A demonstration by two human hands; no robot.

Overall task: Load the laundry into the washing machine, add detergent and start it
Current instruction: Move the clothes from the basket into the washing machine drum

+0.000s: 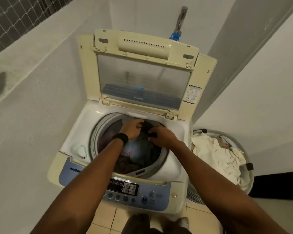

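Washing machine [174, 131], one; left grip [132, 129], right grip [161, 135] hold one dark garment [146, 126].

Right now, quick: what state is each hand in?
Left hand: fingers curled, gripping the dark garment.
Right hand: fingers curled, gripping the same dark garment.

White walls [41, 98], beige floor tiles [107, 217], netted opening [10, 17].
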